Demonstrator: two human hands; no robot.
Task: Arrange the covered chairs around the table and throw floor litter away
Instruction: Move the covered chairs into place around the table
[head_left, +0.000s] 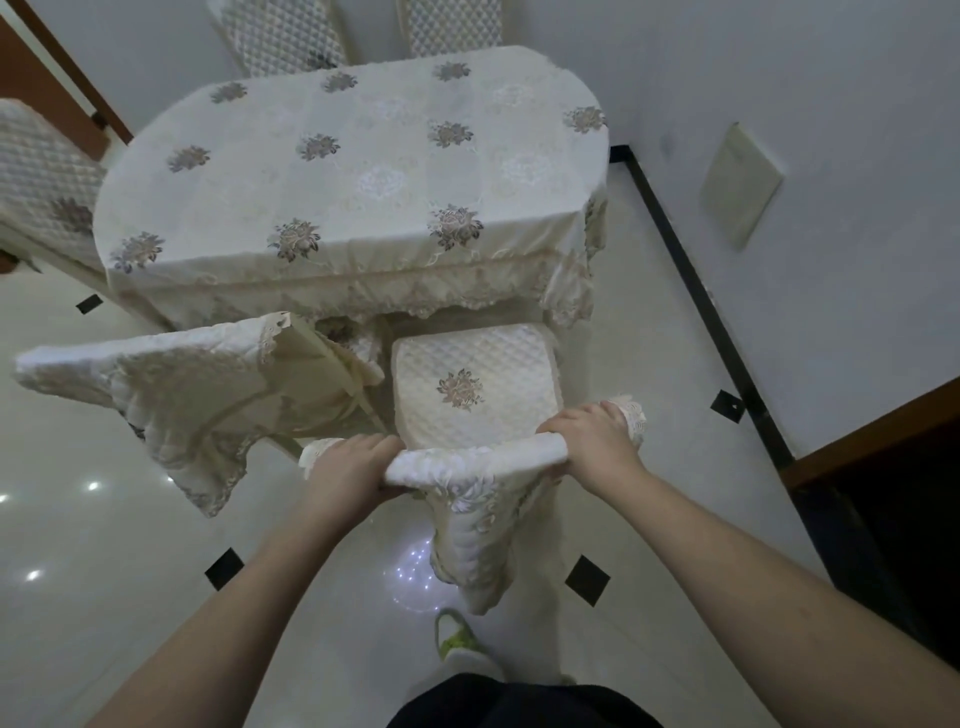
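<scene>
Cream quilted covered chair (475, 395) at near edge of table (353, 171), seat partly under the cloth. L hand (347, 465) + R hand (592, 441) both curled round top of backrest. Second chair (197, 384) just beside, on the left.

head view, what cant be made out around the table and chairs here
- Table legs: hidden by the tablecloth in the head view.
- Front of the held chair seat: tucked under the cloth's lace hem.
- Two far chairs: cut off by the top edge.
- Floor litter: none visible; both hands and forearms cover some floor.
</scene>
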